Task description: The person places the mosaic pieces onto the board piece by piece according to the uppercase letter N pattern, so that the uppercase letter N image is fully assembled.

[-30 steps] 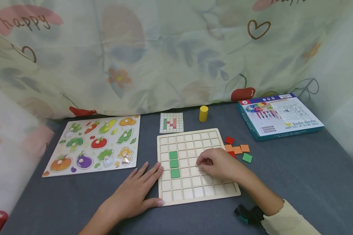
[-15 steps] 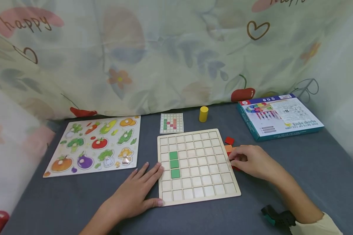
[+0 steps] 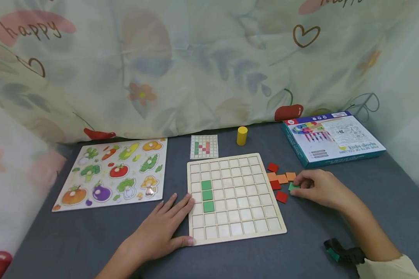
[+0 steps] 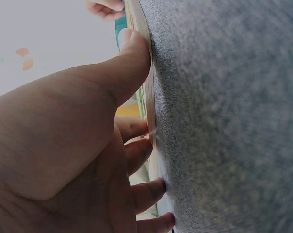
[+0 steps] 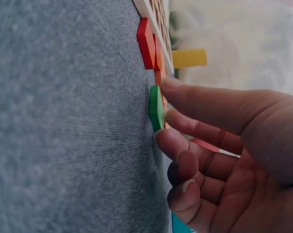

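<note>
A square wooden grid board [image 3: 235, 228] lies on the table, with three green tiles [image 3: 207, 195] in one column on its left side. My left hand [image 3: 157, 228] lies flat at the board's left edge, fingers straight. In the left wrist view its thumb and fingertips [image 4: 141, 145] touch the wooden edge. To the right of the board, my right hand [image 3: 321, 188] pinches a loose green square tile [image 5: 156, 108] between thumb and curled fingers, low over the table. Beside it lie several orange tiles [image 3: 282, 178] and red tiles [image 3: 281, 197].
Behind the board are a small pattern card [image 3: 204, 147] and a yellow cylinder [image 3: 242, 136]. A vegetable puzzle board [image 3: 113, 174] lies at left. A flat box [image 3: 335, 139] sits at the back right, in front of a printed curtain [image 3: 195, 69].
My right hand has moved right, from above the board, past the red tiles, to the loose green tile. A red tile now lies nearer the front, separate from the others. My left hand stays put.
</note>
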Available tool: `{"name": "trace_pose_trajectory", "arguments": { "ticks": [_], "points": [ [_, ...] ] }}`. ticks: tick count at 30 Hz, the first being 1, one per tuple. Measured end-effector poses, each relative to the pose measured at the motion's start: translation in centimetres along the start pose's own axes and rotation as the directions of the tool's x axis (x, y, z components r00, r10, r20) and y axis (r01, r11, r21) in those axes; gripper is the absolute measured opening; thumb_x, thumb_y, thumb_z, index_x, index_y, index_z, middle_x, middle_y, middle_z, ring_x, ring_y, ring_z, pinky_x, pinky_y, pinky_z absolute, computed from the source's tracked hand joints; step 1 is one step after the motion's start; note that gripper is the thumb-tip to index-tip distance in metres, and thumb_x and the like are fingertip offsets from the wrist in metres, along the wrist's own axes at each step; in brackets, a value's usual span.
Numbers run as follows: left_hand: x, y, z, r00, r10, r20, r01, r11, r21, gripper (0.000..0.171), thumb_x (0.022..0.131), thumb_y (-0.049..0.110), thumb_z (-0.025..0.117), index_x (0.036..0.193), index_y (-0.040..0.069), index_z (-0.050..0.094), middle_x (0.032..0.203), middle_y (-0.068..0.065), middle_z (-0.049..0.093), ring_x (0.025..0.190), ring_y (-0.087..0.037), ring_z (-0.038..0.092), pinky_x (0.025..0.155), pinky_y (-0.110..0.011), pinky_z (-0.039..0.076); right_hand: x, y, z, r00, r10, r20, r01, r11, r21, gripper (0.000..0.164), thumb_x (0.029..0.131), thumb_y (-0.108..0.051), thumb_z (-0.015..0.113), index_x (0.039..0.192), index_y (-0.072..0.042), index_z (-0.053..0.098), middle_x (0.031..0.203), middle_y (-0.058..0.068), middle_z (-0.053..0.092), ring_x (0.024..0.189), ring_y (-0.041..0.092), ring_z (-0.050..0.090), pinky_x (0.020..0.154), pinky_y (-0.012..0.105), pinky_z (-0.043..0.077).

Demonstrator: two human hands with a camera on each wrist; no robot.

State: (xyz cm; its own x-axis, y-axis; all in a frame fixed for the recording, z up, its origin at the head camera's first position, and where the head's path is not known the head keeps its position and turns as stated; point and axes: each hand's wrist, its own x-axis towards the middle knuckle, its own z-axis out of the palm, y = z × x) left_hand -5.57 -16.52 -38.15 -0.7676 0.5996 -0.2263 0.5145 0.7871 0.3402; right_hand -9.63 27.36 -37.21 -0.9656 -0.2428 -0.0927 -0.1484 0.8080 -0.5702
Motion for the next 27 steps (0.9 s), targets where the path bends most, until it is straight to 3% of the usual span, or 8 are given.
{"name": "trace_pose_trajectory", "arguments": {
  "ticks": [10,21,27],
  "points": [
    [0.01,-0.04,0.05,1.000,-0.004,0.001,0.004,1.000,-0.002,0.093,0.090,0.071,0.055,0.161,0.019,0.025,0.166,0.002,0.020,0.151,-0.035,0.013,0.113,-0.064,0.019,0.23,0.67,0.05,0.999,0.052,-0.007,-0.052,0.999,-0.013,0.022,0.086,-0.019,0.080,0.098,-0.004,0.070,0.077,-0.001,0.056,0.071,0.017,0.050,0.059,0.031,0.040],
    [-0.07,0.06,0.03,1.000,-0.002,-0.011,0.002,1.000,0.006,0.092,0.090,0.069,0.056,0.161,0.018,0.026,0.166,0.001,0.021,0.150,-0.036,0.014,0.113,-0.064,0.020,0.24,0.44,-0.09,0.999,0.028,0.038,-0.029,0.999,0.041,0.022,0.082,-0.017,0.082,0.091,-0.007,0.065,0.079,-0.001,0.058,0.073,0.017,0.052,0.061,0.029,0.044],
    [-0.06,0.10,-0.01,1.000,0.000,-0.011,0.000,1.000,0.004,0.092,0.090,0.068,0.057,0.161,0.018,0.027,0.165,0.000,0.021,0.150,-0.036,0.015,0.113,-0.065,0.020,0.14,0.40,-0.05,0.999,0.031,0.043,-0.034,0.998,0.061,0.019,0.086,-0.020,0.080,0.089,-0.008,0.065,0.081,-0.001,0.058,0.073,0.017,0.051,0.059,0.028,0.043]
  ]
}}
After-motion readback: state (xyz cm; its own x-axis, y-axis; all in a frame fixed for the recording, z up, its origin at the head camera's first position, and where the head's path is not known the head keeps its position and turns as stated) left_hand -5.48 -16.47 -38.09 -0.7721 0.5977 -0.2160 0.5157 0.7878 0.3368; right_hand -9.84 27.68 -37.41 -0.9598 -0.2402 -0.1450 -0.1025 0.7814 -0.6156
